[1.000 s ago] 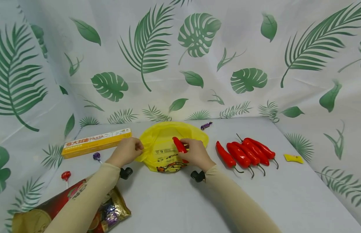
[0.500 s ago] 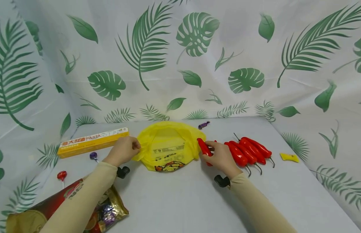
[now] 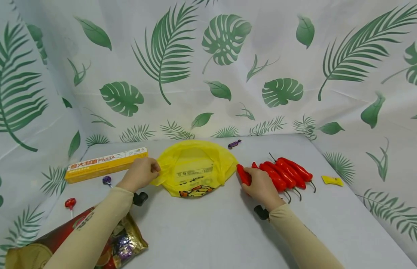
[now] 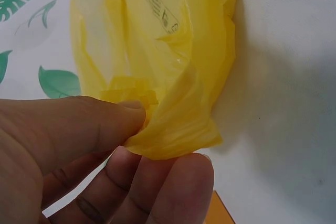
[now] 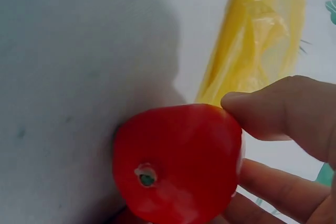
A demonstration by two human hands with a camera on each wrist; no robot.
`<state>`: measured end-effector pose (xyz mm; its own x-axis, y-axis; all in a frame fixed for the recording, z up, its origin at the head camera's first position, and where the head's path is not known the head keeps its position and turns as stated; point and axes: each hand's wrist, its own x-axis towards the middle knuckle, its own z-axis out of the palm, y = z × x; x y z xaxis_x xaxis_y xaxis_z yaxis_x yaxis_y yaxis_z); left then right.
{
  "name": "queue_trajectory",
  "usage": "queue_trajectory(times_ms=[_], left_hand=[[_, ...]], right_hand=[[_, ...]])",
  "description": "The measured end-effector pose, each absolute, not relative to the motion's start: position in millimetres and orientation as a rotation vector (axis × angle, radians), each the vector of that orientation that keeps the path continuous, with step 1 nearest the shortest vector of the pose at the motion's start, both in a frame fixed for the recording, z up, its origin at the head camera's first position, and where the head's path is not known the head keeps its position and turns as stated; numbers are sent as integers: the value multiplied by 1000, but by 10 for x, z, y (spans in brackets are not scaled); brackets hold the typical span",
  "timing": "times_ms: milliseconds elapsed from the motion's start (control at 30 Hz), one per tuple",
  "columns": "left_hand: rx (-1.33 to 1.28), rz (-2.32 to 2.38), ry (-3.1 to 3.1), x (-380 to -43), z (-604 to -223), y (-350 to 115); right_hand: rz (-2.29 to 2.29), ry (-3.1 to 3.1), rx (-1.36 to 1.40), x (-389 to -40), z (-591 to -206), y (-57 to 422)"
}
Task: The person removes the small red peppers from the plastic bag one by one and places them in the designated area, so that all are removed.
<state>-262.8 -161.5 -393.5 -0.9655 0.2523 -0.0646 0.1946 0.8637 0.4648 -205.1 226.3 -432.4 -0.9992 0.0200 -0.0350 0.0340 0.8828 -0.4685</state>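
Note:
My left hand (image 3: 141, 174) pinches the left handle end of a yellow plastic bag (image 3: 195, 175); in the left wrist view, thumb and fingertips nip the crumpled bag edge (image 4: 173, 129). The bag lies on the table with its mouth spread open toward me. To its right, my right hand (image 3: 262, 188) holds a red chili pepper (image 3: 242, 175) low at the table. The right wrist view has thumb and fingers on the side of this pepper (image 5: 178, 161), its stubby stem end facing the camera. Just right of that hand lie several more red peppers (image 3: 290, 173) in a slanting row.
A pasta box (image 3: 105, 166) lies at back left, near a purple lollipop (image 3: 107, 180) and a red lollipop (image 3: 70, 203). A large candy bag (image 3: 129, 243) sits under the left forearm. A purple wrapped candy (image 3: 234, 144) is behind the bag; a yellow packet (image 3: 332, 181) lies far right.
My right hand has moved right with its pepper, from over the yellow bag to beside the row of peppers. My left hand keeps pinching the bag in much the same place.

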Motion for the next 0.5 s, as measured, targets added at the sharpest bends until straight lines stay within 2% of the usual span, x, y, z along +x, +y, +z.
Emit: queue_trajectory(times_ms=[500], left_hand=[[379,728,2920,-2622,-3921,-1671]], right_hand=[[-580,3101,46,-2026,-4380,2326]])
